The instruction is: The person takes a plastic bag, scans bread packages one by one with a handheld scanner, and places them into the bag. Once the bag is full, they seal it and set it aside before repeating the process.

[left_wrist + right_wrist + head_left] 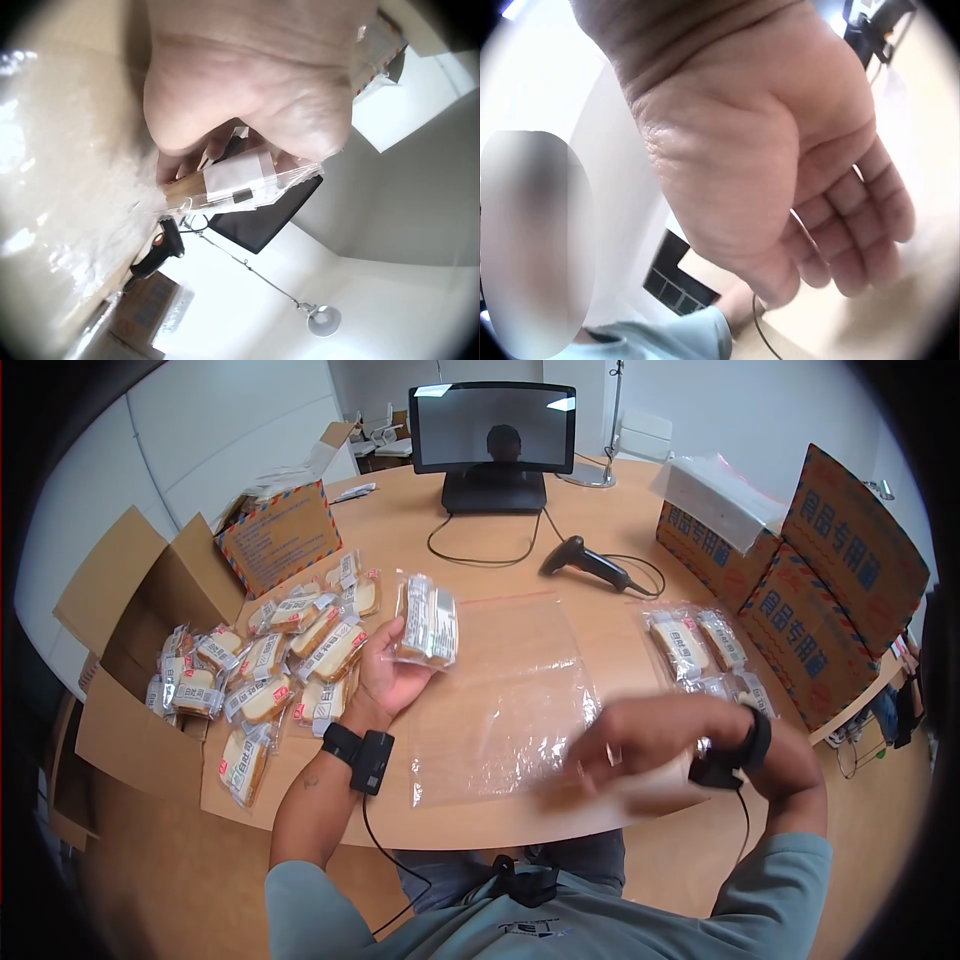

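My left hand (392,678) holds up a wrapped bread pack (428,622), its clear wrapper and white label facing up. In the left wrist view the fingers curl behind the bread pack (240,182). A large clear plastic bag (500,710) lies flat on the table between my hands. Over the bag's right side, my right hand (640,740) is blurred in the head view. The right wrist view shows the right hand (765,157) with relaxed fingers and nothing in its palm. To the left lie several wrapped bread packs (262,658), some spilling from an opened carton (135,710).
A barcode scanner (590,563) lies beyond the bag, with a black monitor (492,435) behind it. Several bread packs in clear plastic (690,645) sit at the right beside printed cartons (815,630). Another carton (280,540) stands at the back left.
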The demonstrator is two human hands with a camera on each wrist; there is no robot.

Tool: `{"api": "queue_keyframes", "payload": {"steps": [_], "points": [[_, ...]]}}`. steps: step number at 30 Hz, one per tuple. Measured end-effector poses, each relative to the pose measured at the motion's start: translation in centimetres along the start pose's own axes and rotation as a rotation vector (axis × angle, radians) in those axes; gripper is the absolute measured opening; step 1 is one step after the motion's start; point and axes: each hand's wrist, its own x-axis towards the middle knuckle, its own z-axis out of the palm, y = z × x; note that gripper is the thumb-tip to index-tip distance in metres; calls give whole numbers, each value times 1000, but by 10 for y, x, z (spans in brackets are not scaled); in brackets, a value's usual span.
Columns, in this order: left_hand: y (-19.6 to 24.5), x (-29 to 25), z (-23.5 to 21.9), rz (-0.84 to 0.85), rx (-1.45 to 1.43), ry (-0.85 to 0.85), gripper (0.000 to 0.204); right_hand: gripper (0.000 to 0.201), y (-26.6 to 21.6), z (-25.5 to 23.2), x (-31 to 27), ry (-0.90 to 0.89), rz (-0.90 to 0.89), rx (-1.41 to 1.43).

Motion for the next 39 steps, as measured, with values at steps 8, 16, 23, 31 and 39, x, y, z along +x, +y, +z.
{"api": "queue_keyframes", "payload": {"steps": [8, 16, 23, 31, 39], "points": [[12, 45, 8, 97, -68, -176, 54, 26, 172, -105, 34, 1192, 714, -544], [10, 49, -10, -3, 36, -99, 59, 32, 226, -75, 44, 1218, 876, -492], [8, 56, -12, -69, -33, 12, 57, 34, 233, -75, 57, 1315, 824, -576], [0, 59, -1, -117, 54, -24, 59, 50, 180, -83, 79, 1350, 579, -544], [-5, 58, 5, -179, 69, -105, 61, 43, 173, -81, 91, 1329, 527, -620]]}}
